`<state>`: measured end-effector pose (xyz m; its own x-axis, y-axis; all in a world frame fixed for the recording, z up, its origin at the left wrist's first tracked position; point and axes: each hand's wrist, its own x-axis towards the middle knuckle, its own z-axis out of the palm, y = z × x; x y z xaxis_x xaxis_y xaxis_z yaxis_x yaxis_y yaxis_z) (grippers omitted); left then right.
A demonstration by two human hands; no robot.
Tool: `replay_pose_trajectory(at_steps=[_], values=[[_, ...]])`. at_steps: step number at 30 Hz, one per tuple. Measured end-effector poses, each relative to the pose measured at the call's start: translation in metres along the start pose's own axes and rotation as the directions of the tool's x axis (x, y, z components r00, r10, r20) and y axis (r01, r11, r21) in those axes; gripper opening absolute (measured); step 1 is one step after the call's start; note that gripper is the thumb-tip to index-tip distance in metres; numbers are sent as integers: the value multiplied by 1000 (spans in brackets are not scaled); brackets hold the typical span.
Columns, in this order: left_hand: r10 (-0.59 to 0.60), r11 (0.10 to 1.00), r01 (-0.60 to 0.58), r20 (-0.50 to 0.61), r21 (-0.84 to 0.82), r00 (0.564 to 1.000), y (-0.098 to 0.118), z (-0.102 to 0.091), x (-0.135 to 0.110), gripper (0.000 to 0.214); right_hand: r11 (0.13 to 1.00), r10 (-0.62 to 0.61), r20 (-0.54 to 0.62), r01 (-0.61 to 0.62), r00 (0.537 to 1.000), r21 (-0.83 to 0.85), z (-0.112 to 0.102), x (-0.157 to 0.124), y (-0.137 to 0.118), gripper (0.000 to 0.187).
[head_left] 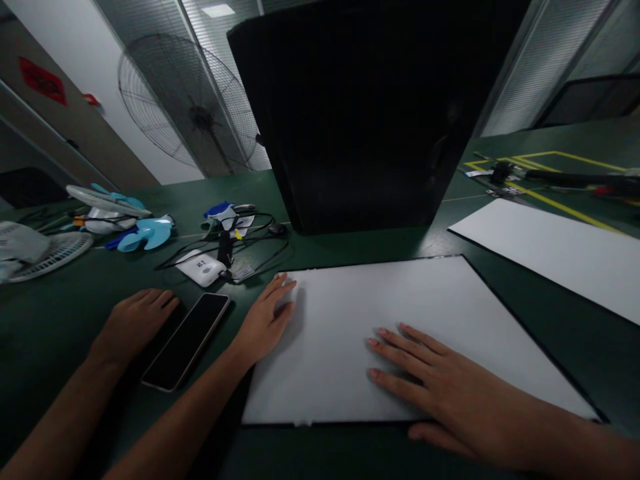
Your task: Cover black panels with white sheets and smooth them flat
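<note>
A large white sheet with a dark border (425, 300) lies flat on the green table in front of me. My right hand (440, 387) rests palm down on its near right part, fingers stretched out and holding nothing. My left hand (265, 320) lies flat on the sheet's left edge, fingers extended and together. A dark smartphone (187, 340) lies face up just left of my left hand.
Another hand (135, 323), apparently a second person's, rests left of the phone. A tall black panel (370, 113) stands behind the sheet. Cables and a small white device (203, 268), fan parts (125, 227), a standing fan (190, 107) and a second white sheet (555, 250) surround it.
</note>
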<state>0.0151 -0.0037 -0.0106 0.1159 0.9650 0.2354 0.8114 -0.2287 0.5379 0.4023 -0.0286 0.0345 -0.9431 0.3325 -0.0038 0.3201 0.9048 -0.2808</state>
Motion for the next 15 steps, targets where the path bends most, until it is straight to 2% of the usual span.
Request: replay_pose_trajectory(at_steps=[3,6,8,10,11,12,14,15], values=[[-9,1000,9,-21,6,1000,2,-2,1,49,999,7,-8,-7,1000,-43,1,3,4,68],[-20,1000,19,-61,-9,998,1,-4,1,49,996,31,-44,-34,999,-86,-1,-1,15,75],[-24,1000,22,-74,-20,997,0,-5,1,50,990,50,-95,-62,994,-126,-5,-10,34,81],[-19,1000,17,-76,-27,997,0,-5,2,51,959,166,-194,-204,967,-195,-12,-27,65,74],[-13,1000,11,-68,-27,998,0,-5,2,52,916,272,-257,-332,927,-227,-16,-38,84,68],[-5,1000,4,-58,-24,998,0,-5,2,52,842,395,-328,-481,858,-245,-19,-51,105,62],[13,1000,-14,-35,-20,999,1,-4,2,52,621,650,-379,-748,659,-234,-26,-81,145,65],[25,999,-25,-24,-20,999,1,-4,1,51,525,717,-413,-825,561,-210,-29,-96,163,71]])
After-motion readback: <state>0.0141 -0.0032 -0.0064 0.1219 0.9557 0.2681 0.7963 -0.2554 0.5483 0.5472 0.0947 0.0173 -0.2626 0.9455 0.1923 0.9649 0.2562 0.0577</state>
